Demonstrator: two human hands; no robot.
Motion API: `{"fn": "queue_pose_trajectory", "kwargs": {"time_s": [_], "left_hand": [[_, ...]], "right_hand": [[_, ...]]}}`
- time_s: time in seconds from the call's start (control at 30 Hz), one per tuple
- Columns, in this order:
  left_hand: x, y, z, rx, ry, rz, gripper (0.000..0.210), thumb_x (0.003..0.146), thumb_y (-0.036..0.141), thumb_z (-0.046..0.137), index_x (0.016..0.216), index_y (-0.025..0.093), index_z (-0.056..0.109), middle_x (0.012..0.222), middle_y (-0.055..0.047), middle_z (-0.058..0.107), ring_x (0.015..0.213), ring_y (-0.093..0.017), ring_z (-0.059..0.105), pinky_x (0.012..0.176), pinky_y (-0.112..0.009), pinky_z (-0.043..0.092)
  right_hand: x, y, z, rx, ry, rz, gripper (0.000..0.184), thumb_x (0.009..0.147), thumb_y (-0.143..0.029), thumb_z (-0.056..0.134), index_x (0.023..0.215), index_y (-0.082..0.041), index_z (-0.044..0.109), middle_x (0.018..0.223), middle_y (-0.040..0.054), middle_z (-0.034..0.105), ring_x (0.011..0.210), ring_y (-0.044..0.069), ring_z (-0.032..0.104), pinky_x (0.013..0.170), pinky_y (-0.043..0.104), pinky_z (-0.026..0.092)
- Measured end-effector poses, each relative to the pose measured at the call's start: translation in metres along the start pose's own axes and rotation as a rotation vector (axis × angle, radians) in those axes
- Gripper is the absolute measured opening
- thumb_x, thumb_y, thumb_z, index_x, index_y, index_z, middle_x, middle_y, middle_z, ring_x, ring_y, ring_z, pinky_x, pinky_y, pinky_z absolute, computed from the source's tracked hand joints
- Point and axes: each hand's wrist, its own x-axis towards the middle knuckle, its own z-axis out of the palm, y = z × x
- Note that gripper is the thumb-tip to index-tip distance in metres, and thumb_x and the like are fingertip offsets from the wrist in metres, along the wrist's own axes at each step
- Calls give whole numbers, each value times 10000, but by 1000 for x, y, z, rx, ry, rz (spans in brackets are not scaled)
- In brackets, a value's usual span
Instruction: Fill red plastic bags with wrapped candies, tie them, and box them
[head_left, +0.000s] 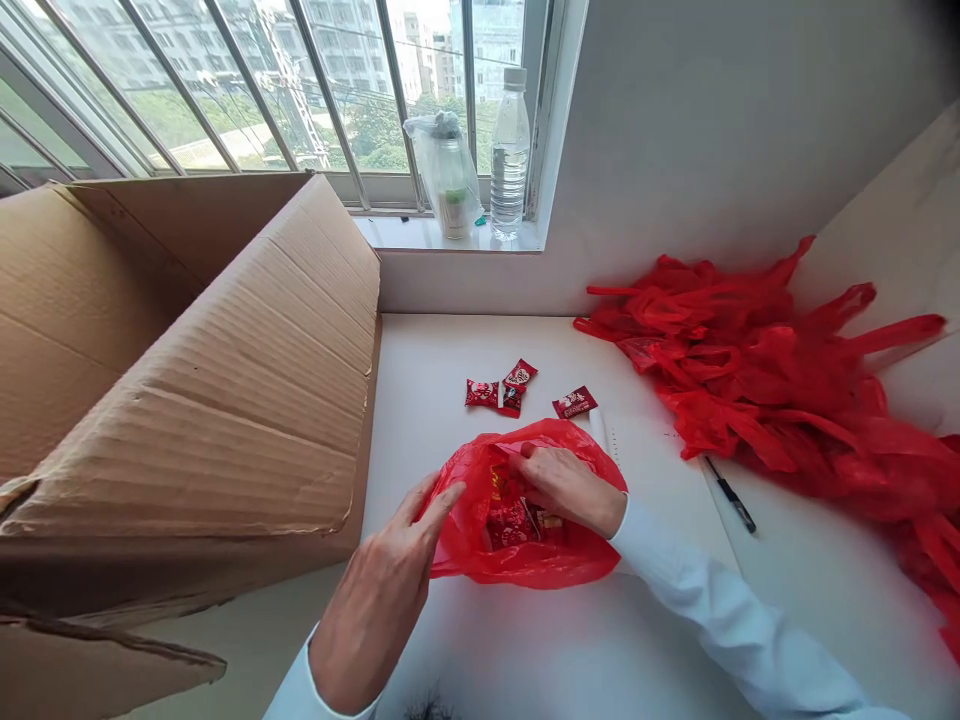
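Observation:
A red plastic bag (555, 572) lies on the white table with its mouth open toward me. Inside it are red packets (511, 522), some with printed lettering. My left hand (386, 580) pinches the bag's left rim, thumb on the inner side and fingers outside. My right hand (566, 485) reaches into the bag from the right, over the packets. Its fingers are curled and the tips hidden, so what they hold cannot be made out. Just beyond the bag lie a few small red packets (481, 393) and a separate dark red packet (575, 402).
A large open cardboard box (262, 370) fills the left side. Many red plastic bags (757, 350) are heaped at the right, near a black pen (731, 495). A water bottle (510, 165) and a bagged cup (450, 180) stand on the sill of the barred window.

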Motion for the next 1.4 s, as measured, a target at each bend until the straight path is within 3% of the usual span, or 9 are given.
{"fn": "queue_pose_trajectory", "kwargs": {"time_s": [0.1,0.27,0.43,0.6,0.73,0.9,1.0,1.13,1.4], "left_hand": [[-6,-5,4,21,67,-20,513,938,140,258,1415,328,269,1368,-45,485,1034,-154,638,790,-256,549],[-14,-10,7,44,211,-134,417,963,367,321,1360,246,354,1169,-44,632,969,-172,658,774,-271,535],[-19,-5,1,24,177,-160,371,956,443,302,1193,236,498,836,-6,663,749,-165,662,661,-260,501],[-25,-5,2,-4,145,-264,386,927,516,342,1181,259,480,754,23,652,652,-163,645,594,-252,459],[-26,-2,-1,-66,120,-322,303,914,510,387,1012,270,545,617,65,605,549,-135,603,531,-225,410],[-15,13,-18,-108,317,-344,315,893,487,426,758,252,586,534,87,572,425,-86,509,494,-200,376],[-5,20,-26,-189,446,-361,294,846,513,504,779,250,618,548,90,593,460,-78,549,511,-190,387],[6,20,-23,-235,455,-370,268,828,495,546,774,245,628,547,91,586,493,-74,571,534,-191,393],[3,20,-16,-181,596,-408,185,826,410,588,768,237,624,569,86,595,506,-69,565,553,-193,397]], "right_hand": [[-3,0,-5,80,-58,-12,54,841,-184,513,857,-174,564,826,31,603,732,153,550,602,263,384],[-9,9,-57,530,17,-36,115,866,-269,519,799,-184,558,728,-21,594,635,101,504,577,217,377],[3,43,-66,809,293,265,178,815,-340,571,788,-164,576,738,-1,634,665,113,577,603,217,431],[6,64,-48,731,382,560,204,801,-264,567,973,-156,577,701,15,673,608,126,616,645,247,469],[-16,46,-60,511,345,346,151,859,-292,525,851,-184,630,776,18,688,688,130,611,670,244,440],[-31,9,-62,397,-40,-71,194,881,-155,472,953,-205,646,884,8,680,759,128,606,675,236,444],[-16,-5,-40,262,-58,-96,306,831,-63,468,1078,-186,600,1061,63,642,931,191,586,727,284,465],[12,-7,-11,136,3,-151,425,788,-42,493,1203,-137,512,1216,124,544,1130,243,476,923,375,434],[-21,-7,-28,107,-32,-97,218,834,-100,508,1026,-190,561,999,59,538,834,158,529,661,273,445]]}}
